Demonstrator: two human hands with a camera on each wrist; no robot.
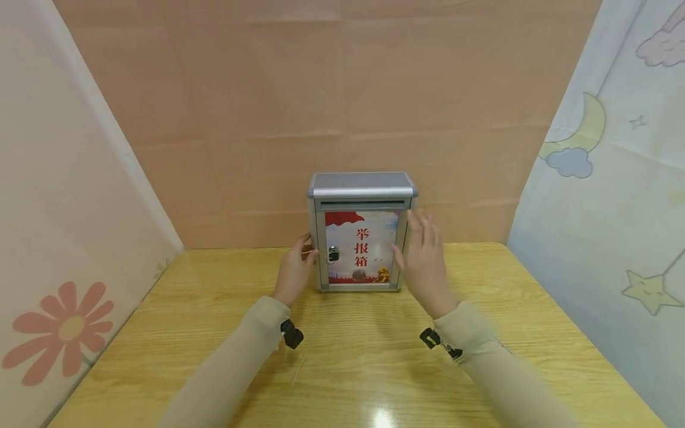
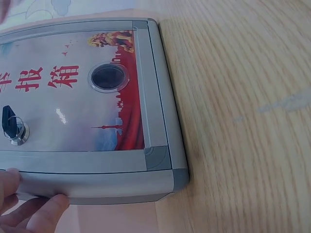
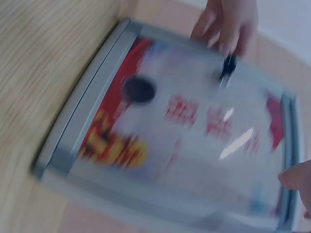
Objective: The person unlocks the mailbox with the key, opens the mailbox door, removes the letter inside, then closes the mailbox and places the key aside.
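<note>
A grey metal suggestion box (image 1: pixel 365 193) with a slot near its top stands upright on the table. Red characters mark its white front panel (image 2: pixel 73 111). A black-headed key (image 3: pixel 228 65) sits in the lock at the panel's left. My left hand (image 1: pixel 294 270) has its fingertips (image 2: pixel 51 211) against the box's left side, fingers loosely bent. Near the right edge, my right hand (image 1: pixel 425 261) is raised with fingers extended and thumb apart in front of the frame. Only part of the right thumb (image 3: pixel 294 179) appears in its blurred wrist view; whether it touches is unclear.
The wooden table (image 1: pixel 348 356) reaches back to a peach-coloured backdrop (image 1: pixel 348 89) just behind the box. Printed cloth walls flank it, with a flower (image 1: pixel 69 327) on the left and a moon (image 1: pixel 583 128) on the right. A thin pale strip (image 1: pixel 298 368) lies near the left wrist.
</note>
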